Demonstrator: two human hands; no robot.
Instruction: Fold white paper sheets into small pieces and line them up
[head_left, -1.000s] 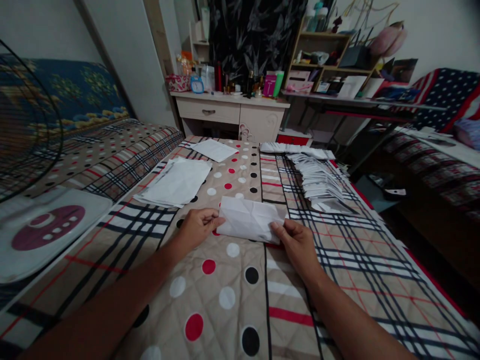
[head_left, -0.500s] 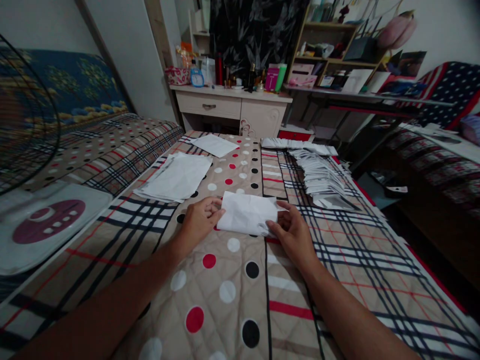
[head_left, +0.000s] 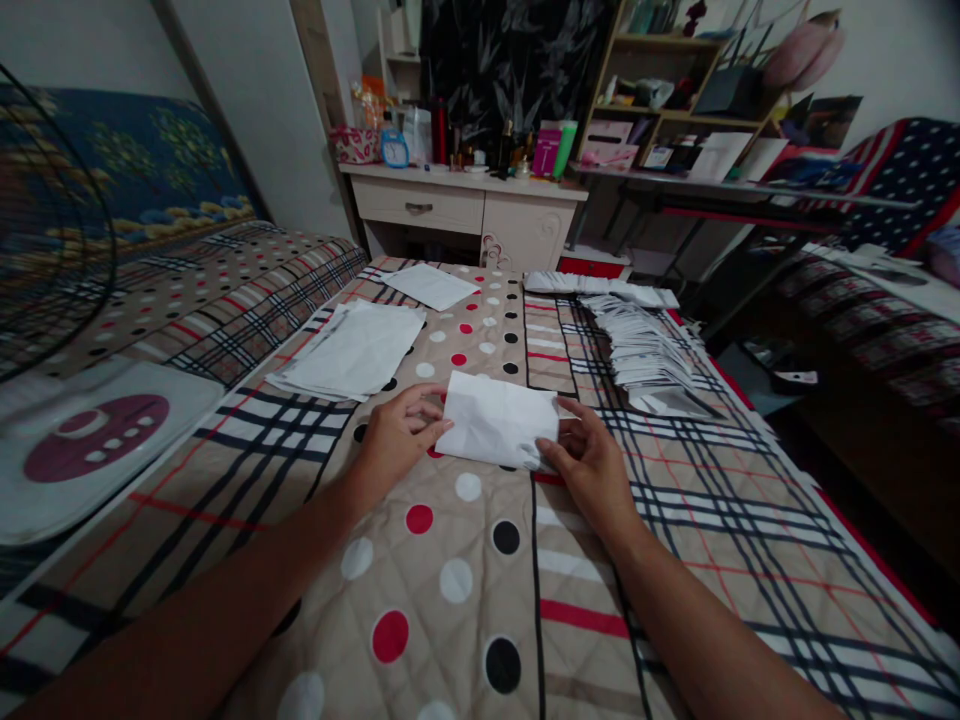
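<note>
A folded sheet of white paper (head_left: 499,418) lies level across the middle of the bed, its creases faintly visible. At its left edge, my left hand (head_left: 401,430) holds the paper between thumb and curled fingers. My right hand (head_left: 589,455) grips the right edge, thumb on top and fingers partly hidden behind. Beyond my left hand rests a stack of white paper sheets (head_left: 356,350), with a single flat white sheet (head_left: 431,287) farther back. Past my right hand, many folded papers (head_left: 645,350) lie overlapped in a row.
The bedspread (head_left: 450,540) is dotted and plaid. Another row of folded papers (head_left: 600,288) lies at the far edge. A white bag with a purple print (head_left: 97,440) is at left, near a wire fan guard (head_left: 112,240). A white dresser (head_left: 420,207) stands behind the bed.
The folded paper has risen very slightly in view, with both hands still at its edges. The camera view has shifted a little.
</note>
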